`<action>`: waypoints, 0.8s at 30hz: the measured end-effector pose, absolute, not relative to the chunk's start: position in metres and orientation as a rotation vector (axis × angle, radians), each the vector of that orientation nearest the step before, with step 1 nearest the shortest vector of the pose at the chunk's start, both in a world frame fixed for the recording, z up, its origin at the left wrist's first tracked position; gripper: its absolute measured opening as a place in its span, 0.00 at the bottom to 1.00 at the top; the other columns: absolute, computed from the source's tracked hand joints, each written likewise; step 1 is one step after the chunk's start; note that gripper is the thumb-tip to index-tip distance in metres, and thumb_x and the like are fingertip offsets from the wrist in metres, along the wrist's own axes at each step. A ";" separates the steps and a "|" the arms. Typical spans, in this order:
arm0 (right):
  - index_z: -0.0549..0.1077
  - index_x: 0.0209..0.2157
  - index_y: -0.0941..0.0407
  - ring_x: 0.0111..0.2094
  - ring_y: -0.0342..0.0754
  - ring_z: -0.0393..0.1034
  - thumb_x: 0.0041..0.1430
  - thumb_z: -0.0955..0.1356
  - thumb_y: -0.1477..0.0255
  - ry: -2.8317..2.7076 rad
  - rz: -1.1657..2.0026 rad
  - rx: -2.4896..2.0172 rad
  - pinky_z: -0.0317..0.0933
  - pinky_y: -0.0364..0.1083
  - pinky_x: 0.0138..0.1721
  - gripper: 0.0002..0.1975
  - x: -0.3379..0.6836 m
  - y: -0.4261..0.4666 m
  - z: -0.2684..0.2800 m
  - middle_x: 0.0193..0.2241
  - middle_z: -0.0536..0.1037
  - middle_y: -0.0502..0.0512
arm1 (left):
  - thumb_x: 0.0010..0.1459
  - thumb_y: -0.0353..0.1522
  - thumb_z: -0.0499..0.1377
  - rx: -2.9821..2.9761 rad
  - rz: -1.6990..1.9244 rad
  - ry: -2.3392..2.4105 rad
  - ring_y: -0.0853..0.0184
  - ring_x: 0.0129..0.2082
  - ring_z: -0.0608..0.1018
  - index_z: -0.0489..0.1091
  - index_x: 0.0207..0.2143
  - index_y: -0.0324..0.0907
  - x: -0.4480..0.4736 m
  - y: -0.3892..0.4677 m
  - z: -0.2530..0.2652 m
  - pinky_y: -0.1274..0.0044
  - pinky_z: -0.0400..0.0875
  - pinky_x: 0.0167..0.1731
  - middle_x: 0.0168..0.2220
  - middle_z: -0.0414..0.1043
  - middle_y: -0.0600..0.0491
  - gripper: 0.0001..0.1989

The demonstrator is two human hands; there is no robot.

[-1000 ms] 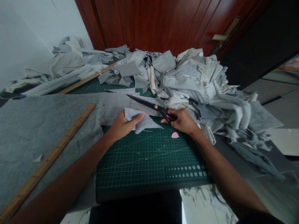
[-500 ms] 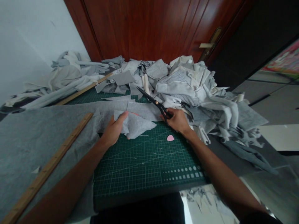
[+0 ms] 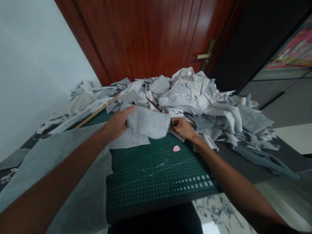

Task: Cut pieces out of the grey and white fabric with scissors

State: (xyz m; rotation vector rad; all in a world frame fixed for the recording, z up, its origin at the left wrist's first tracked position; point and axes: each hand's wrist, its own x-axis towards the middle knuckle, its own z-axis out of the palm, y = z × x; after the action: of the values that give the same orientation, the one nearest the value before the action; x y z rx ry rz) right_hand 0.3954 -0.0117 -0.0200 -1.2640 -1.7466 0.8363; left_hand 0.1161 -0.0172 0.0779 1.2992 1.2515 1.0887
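Note:
A piece of grey fabric point(image 3: 151, 123) is gripped along its left edge by my left hand point(image 3: 117, 123), thumb on top, and hangs blurred above the mat. My right hand point(image 3: 184, 129) closes on the handles of black scissors point(image 3: 155, 104). Their blades point to the far left, and the fabric hides part of them. Beneath the held piece lies more grey fabric point(image 3: 131, 140). A small pink rounded piece point(image 3: 176, 148) rests on the green cutting mat point(image 3: 141, 172), just left of my right wrist.
Heaped fabric scraps point(image 3: 187, 94) fill the table's back and right side. A wooden ruler point(image 3: 94, 114) lies at the back left. A large grey cloth point(image 3: 83, 182) covers the left side. Behind stand a wooden door point(image 3: 146, 35) and a white wall point(image 3: 31, 52).
My left hand has lifted the fabric piece and spread it to the right, across the scissors. My view has shifted. The wooden ruler on the grey cloth no longer shows.

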 end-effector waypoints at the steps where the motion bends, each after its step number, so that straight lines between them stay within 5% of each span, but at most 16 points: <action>1: 0.74 0.27 0.55 0.28 0.47 0.70 0.51 0.71 0.56 -1.725 0.866 -1.253 0.59 0.43 0.30 0.15 0.396 -0.011 -0.018 0.26 0.77 0.51 | 0.67 0.40 0.57 1.290 1.125 1.253 0.59 0.47 0.80 0.73 0.47 0.39 0.113 0.000 0.090 0.68 0.76 0.48 0.41 0.81 0.47 0.15; 4: 0.73 0.26 0.56 0.23 0.43 0.64 0.50 0.72 0.51 -1.652 0.938 -1.236 0.55 0.42 0.25 0.20 0.397 -0.013 -0.013 0.21 0.73 0.49 | 0.71 0.37 0.50 1.226 1.288 1.314 0.63 0.45 0.79 0.68 0.53 0.34 0.095 0.041 0.116 0.68 0.74 0.50 0.44 0.79 0.44 0.17; 6: 0.70 0.25 0.55 0.19 0.41 0.58 0.50 0.73 0.49 -1.597 0.976 -1.230 0.51 0.42 0.21 0.22 0.398 -0.014 -0.011 0.17 0.67 0.46 | 0.69 0.34 0.55 1.249 1.337 1.458 0.66 0.46 0.77 0.62 0.58 0.34 0.080 0.051 0.120 0.72 0.72 0.52 0.51 0.76 0.44 0.19; 9: 0.66 0.25 0.53 0.16 0.39 0.50 0.50 0.73 0.48 -1.528 1.028 -1.218 0.45 0.42 0.17 0.24 0.398 -0.015 -0.011 0.14 0.61 0.42 | 0.62 0.32 0.63 1.264 1.357 1.609 0.61 0.54 0.73 0.50 0.66 0.36 0.058 0.041 0.101 0.67 0.68 0.57 0.61 0.66 0.41 0.36; 12: 0.64 0.24 0.53 0.15 0.38 0.50 0.49 0.74 0.48 -1.502 1.068 -1.193 0.45 0.42 0.17 0.24 0.397 -0.015 -0.013 0.14 0.60 0.41 | 0.60 0.35 0.63 1.828 1.059 1.661 0.51 0.63 0.67 0.60 0.61 0.39 0.047 0.014 0.064 0.59 0.62 0.63 0.63 0.65 0.42 0.29; 18: 0.66 0.27 0.53 0.18 0.40 0.57 0.46 0.75 0.50 -1.513 1.107 -1.142 0.54 0.42 0.21 0.24 0.390 -0.018 -0.011 0.19 0.64 0.42 | 0.59 0.39 0.57 2.213 0.812 1.564 0.49 0.60 0.70 0.71 0.52 0.40 0.061 -0.023 0.002 0.57 0.57 0.65 0.53 0.73 0.41 0.20; 24: 0.66 0.33 0.53 0.23 0.41 0.58 0.49 0.73 0.51 -1.525 1.074 -1.112 0.57 0.42 0.25 0.22 0.386 -0.018 -0.015 0.24 0.65 0.43 | 0.55 0.37 0.63 1.994 0.884 1.615 0.53 0.49 0.75 0.73 0.44 0.42 0.082 -0.005 -0.010 0.61 0.62 0.60 0.39 0.75 0.48 0.14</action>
State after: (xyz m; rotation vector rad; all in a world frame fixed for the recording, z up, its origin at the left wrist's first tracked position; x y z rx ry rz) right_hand 0.3858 -0.0183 -0.0146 -1.1118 -1.5252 1.0743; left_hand 0.0817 -0.0050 -0.0104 1.9938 1.6151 0.8839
